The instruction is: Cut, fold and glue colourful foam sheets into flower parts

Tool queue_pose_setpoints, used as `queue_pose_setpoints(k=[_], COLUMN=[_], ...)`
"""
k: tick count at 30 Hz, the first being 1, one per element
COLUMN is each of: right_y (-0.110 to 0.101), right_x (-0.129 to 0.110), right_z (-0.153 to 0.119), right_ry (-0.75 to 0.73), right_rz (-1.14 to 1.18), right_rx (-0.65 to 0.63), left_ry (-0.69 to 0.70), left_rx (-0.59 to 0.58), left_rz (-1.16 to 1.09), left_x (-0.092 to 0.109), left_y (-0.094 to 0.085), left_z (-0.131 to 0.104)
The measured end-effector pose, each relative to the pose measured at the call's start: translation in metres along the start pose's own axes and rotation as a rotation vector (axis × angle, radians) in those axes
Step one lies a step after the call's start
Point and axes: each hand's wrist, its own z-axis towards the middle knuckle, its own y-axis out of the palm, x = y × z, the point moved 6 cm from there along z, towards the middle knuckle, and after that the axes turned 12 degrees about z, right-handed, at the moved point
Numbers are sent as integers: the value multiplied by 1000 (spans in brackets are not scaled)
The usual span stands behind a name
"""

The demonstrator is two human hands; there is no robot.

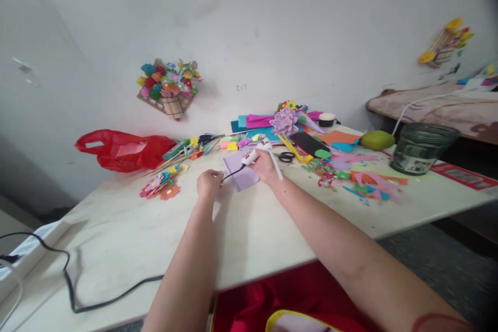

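Observation:
My right hand (265,167) is wrapped round a white hot glue gun (251,157), with a white glue stick (277,167) running back along the wrist. Below the gun lies a lilac sheet (245,176) of craft foam or paper, flat on the table. From the gun's handle a black cord (233,173) leads to my left hand (209,183), whose fingers are curled closed on it just left of the sheet. A pile of coloured flower cut-outs (161,184) lies further left. Black scissors (287,156) rest right of the gun.
A red plastic bag (124,150) sits at the back left, a green glass jar (422,150) at the right. Coloured scraps (369,184) and a green fruit-like object (377,140) lie near the jar. The cord trails to a white power strip (37,254) at the left edge.

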Motion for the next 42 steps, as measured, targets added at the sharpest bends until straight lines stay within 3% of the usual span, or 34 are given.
queue_pose_setpoints(k=[2,4,6,9,11,15,19,22,25,28,33,39,42], right_y=[2,5,8,8,7,3,-6,-12,-15,-13,-5,-1,0], right_x=[-1,-1,-1,1,2,3,2,0,-1,0,-1,-2,-3], right_z=[0,1,0,-2,-4,-5,-1,1,1,0,-4,-9,-9], right_ry=[34,76,122,153,137,80,65,68,68,89,71,36,22], right_rz=[57,90,79,-20,-112,-244,-268,-284,-303,-312,-390,-476,-490], right_rx=[-27,-76,-128,-148,-136,-86,-5,33,46,31,-16,-63,-81], left_ry=[13,49,72,26,68,253,299,227,104,88,249,356,357], left_rx=[-217,-301,-205,40,110,68,-55,-95,-27,63,187,202,177], left_rz=[-74,-44,113,380,485,619,648,671,697,691,613,652,690], left_x=[1,4,5,1,2,11,14,8,-1,-1,23,53,56], left_y=[15,20,12,-7,-11,3,21,26,21,14,11,25,27], left_z=[-1,-3,-2,0,1,-2,-3,1,4,3,-9,-30,-31])
